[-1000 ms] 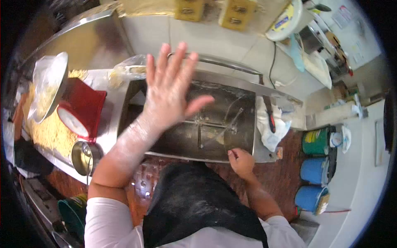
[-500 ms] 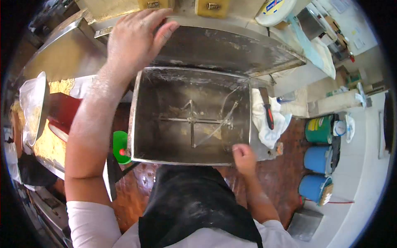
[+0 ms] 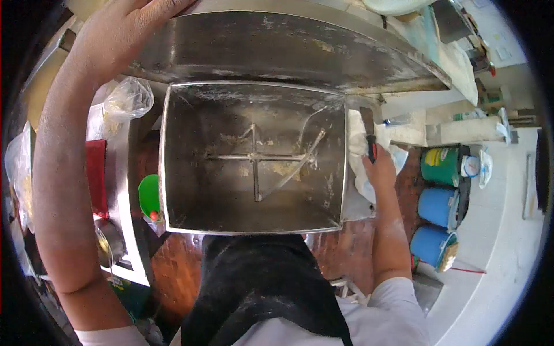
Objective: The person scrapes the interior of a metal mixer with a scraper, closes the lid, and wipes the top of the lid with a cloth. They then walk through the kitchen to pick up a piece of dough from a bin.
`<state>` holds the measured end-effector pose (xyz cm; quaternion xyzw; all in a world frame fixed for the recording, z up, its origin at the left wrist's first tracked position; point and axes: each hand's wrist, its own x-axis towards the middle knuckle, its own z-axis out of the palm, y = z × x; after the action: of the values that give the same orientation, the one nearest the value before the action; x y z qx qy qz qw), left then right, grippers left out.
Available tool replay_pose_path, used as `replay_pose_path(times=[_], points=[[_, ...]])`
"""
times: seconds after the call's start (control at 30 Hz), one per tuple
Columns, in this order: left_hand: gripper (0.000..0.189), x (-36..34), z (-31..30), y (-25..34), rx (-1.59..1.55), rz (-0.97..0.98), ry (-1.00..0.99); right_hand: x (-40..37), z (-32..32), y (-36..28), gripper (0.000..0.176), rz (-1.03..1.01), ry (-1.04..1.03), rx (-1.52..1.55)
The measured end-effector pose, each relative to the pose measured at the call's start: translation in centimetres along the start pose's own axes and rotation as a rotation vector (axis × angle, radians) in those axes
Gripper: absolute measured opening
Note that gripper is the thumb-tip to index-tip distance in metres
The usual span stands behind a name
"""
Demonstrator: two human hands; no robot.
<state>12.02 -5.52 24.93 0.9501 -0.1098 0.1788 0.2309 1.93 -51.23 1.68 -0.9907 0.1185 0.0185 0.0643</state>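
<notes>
My right hand [image 3: 379, 168] is closed around the black-and-red handle of a scraper [image 3: 367, 122]. The scraper's blade points away from me and lies over a white cloth [image 3: 356, 154] beside the mixer. At the upper left, my left hand [image 3: 135, 22] reaches over the top edge of the raised metal lid [image 3: 288, 52]; its fingers are partly cut off by the frame and appear closed on that edge. Between my arms stands a steel mixer tub [image 3: 190, 190]. Inside it sits a cross-shaped mixing shaft [image 3: 255, 157], with dried dough residue on shaft and walls.
A green container [image 3: 149, 193] stands left of the tub, near a steel table edge [image 3: 134, 230] and a red object [image 3: 97, 179]. Clear plastic bags [image 3: 128, 99] lie further left. On the right, a green bucket [image 3: 440, 165] and two blue buckets [image 3: 435, 206] line the wall.
My right hand has moved from the tub's front right corner to the scraper and taken hold of its handle. My left hand has shifted up and left in view; the lid looks larger.
</notes>
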Motion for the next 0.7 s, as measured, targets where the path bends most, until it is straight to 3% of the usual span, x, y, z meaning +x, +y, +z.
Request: replay_pose_path(times=[0.03,0.1,0.13,0.2,0.3,0.33,0.37,0.43,0.5,0.67,0.7], points=[[0.062,0.1,-0.6,0.5,0.001,-0.006,-0.001,0.4,0.1,0.5,0.051,-0.023,-0.028,-0.010],[0.061,0.3,-3.1,6.6,0.241,-0.245,-0.336,0.9,-0.4,1.6,0.049,-0.028,-0.033,0.061],[0.061,-0.3,-2.7,6.9,0.240,-0.253,-0.338,1.0,-0.6,1.6,0.048,-0.029,-0.031,0.135],[0.061,-1.4,-1.8,6.5,0.320,-0.138,-0.139,0.2,-1.8,0.8,0.046,-0.050,0.042,0.133],[0.061,0.3,-1.7,4.3,0.210,-0.207,-0.211,-2.3,-4.8,-1.3,0.042,-0.123,0.126,0.192],[0.062,-1.2,-3.5,5.3,0.009,-0.084,-0.211,-3.2,-5.9,-2.3,0.041,-0.175,0.135,0.244],[0.062,-1.3,-3.2,5.4,0.014,-0.094,-0.212,-4.1,-7.1,-3.7,0.041,-0.183,0.128,0.247],[0.063,-1.6,-2.4,5.1,0.217,-0.069,-0.174,-6.5,-8.3,-7.4,0.042,-0.310,-0.158,0.352],[0.064,-1.5,-2.6,5.0,0.168,-0.101,-0.173,-7.9,-7.4,-11.2,0.043,-0.343,-0.472,0.146],[0.062,-1.7,-2.4,4.8,0.231,-0.108,-0.160,-9.8,3.6,-18.0,0.039,-0.516,-0.557,0.117],[0.061,-1.4,-2.4,3.8,0.055,-0.113,-0.182,-9.8,5.8,-18.6,0.039,-0.538,-0.536,0.102]])
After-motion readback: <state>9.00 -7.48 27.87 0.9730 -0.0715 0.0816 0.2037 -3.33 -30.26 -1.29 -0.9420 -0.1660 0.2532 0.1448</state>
